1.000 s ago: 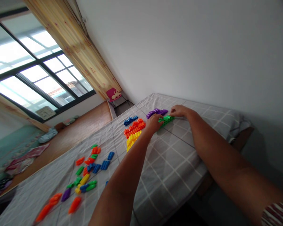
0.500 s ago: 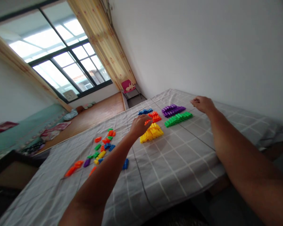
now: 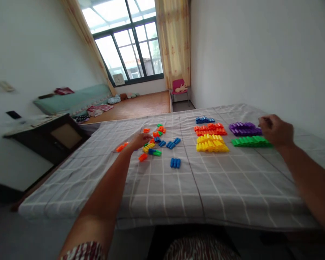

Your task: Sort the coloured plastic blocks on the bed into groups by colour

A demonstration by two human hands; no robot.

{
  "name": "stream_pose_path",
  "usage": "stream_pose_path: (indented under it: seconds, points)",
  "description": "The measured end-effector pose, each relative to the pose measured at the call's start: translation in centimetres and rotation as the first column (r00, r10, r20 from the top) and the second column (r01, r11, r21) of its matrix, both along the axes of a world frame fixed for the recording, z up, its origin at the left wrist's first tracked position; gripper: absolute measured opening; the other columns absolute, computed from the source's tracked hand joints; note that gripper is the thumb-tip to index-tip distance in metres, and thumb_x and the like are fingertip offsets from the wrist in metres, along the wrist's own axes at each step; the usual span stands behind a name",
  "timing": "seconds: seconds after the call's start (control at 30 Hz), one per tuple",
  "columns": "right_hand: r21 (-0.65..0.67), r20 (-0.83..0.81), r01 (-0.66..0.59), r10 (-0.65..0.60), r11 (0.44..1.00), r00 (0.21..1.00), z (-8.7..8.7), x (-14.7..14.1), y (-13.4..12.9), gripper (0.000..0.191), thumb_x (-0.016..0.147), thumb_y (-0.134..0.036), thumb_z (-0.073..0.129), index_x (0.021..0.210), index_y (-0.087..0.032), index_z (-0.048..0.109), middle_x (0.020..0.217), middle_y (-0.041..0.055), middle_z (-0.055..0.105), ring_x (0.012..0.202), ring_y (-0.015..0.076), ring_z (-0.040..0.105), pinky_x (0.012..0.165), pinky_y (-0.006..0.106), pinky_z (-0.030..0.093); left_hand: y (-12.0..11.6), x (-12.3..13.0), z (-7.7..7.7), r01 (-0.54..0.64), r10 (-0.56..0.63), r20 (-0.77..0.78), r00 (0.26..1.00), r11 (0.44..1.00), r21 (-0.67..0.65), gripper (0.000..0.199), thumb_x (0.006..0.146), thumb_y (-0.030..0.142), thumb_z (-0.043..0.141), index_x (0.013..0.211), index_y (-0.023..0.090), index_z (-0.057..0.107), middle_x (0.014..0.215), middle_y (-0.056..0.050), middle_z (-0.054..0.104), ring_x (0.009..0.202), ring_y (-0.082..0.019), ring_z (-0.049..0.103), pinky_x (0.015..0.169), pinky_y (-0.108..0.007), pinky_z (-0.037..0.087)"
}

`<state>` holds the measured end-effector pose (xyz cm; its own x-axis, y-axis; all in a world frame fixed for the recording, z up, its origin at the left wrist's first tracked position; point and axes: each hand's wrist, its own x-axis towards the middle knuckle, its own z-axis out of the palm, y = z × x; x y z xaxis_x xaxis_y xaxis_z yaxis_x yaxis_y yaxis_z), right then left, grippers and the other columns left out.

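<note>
My left hand [image 3: 138, 141] reaches over a scattered group of small coloured plastic tubes, its fingers stretched out and slightly bent beside a yellow tube [image 3: 148, 147] and a blue one [image 3: 157, 139]. My right hand [image 3: 278, 130] hovers at the right end of the stacked purple tubes [image 3: 243, 129] and the row of green tubes [image 3: 250, 141]. Its fingers are curled together; whatever they may hold is hidden. Left of those stand stacks of yellow tubes [image 3: 211, 145], orange tubes [image 3: 209, 130] and blue tubes [image 3: 204, 120].
A grey checked cloth [image 3: 203, 180] covers the table. Three blue tubes [image 3: 175, 163] lie side by side nearer the front edge. An orange tube [image 3: 143, 157] lies at the near side of the loose group. A white wall [image 3: 260, 54] rises behind on the right.
The view has turned left and levelled. My left hand has moved from beside the orange and yellow stacks to the loose tubes. My right hand remains near the purple and green tubes.
</note>
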<state>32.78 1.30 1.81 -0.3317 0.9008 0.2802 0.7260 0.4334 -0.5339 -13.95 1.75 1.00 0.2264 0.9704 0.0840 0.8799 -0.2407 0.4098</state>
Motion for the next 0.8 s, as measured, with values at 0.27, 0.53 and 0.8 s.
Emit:
stream_pose_path:
  seconds: [0.27,0.53,0.8]
  points:
    - [0.039,0.172,-0.206,0.197,0.978,0.965,-0.1,-11.2,-1.6,0.027,0.086,-0.044,0.055,0.103,-0.026,0.067,0.086,0.0029,0.072,0.078,0.0207,0.065,0.071,0.029,0.044,-2.3,0.4,-1.5,0.311,-0.302,0.076,0.95,0.939,-0.148,0.032,0.071,0.03,0.07,0.103,0.023,0.072,0.106,-0.001,0.072,0.096,-0.019,0.064,0.087,-0.025,0.047]
    - [0.018,0.341,-0.442,0.41,0.897,0.846,-3.2,-24.2,-1.1,0.039,0.082,-0.04,0.065,0.117,-0.023,0.06,0.11,0.0086,0.069,0.098,0.0235,0.064,0.079,0.03,0.046,-3.4,1.0,-2.3,0.259,-0.258,0.186,0.948,0.966,0.02,0.025,0.073,0.022,0.066,0.096,0.015,0.071,0.09,-0.003,0.072,0.082,-0.016,0.063,0.079,-0.026,0.048]
    - [0.084,0.277,-0.443,0.406,0.893,0.871,-2.8,-23.3,1.0,0.038,0.081,-0.028,0.065,0.118,-0.023,0.062,0.113,0.0082,0.068,0.102,0.0237,0.063,0.086,0.035,0.047,-2.8,-0.9,-2.4,0.104,-0.11,0.067,0.992,0.991,0.088,0.022,0.079,0.029,0.063,0.097,0.018,0.07,0.086,-0.003,0.07,0.08,-0.018,0.063,0.076,-0.028,0.049]
